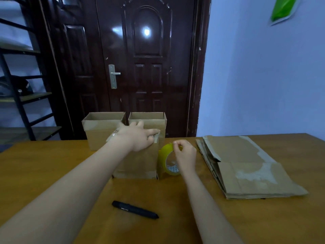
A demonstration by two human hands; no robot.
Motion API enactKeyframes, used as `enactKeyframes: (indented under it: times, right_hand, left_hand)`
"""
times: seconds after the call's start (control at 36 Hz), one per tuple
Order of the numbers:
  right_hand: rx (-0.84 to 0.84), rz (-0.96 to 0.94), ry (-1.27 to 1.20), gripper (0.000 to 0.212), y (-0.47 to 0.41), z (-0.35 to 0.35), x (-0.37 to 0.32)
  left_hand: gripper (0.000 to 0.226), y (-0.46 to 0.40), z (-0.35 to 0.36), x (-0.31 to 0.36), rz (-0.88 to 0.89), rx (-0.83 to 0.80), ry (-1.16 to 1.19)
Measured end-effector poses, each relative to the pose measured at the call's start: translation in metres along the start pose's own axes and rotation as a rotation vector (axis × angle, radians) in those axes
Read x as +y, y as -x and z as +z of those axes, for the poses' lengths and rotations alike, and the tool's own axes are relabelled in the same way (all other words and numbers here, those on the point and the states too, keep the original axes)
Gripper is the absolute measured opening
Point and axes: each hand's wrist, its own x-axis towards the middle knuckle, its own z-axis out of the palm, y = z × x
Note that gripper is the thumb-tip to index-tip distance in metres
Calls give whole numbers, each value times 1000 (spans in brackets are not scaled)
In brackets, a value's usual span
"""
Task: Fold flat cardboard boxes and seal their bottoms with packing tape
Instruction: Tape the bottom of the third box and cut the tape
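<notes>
On the wooden bench, my left hand lies fingers-flat on top of the box being sealed, pressing down a tape end at its right edge. At the box's three o'clock my right hand pinches the yellow tape roll. Flat boxes lie stacked farther right; a black marker lies at six o'clock.

A single head-worn wide-angle view looks forward and slightly down across the counter, close enough that both forearms enter from the bottom edge. It faces a dark door filling the upper centre of the frame.
</notes>
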Motion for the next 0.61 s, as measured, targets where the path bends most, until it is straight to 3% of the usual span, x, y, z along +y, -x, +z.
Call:
enactKeyframes:
  times: [0.22, 0.42, 0.61]
  right_hand:
    - [-28, -4, -35, 18, 0, -3, 2]
    - [-48, -6, -51, 18, 1, -5, 1]
    - [-38, -24, -78, 17, 3, -4, 1]
  left_hand:
    - [46, 2, -11, 13, 96, -123, 15]
    - [59, -8, -9, 18, 78, -104, 51]
    - [55, 3, -10, 22, 125, -62, -57]
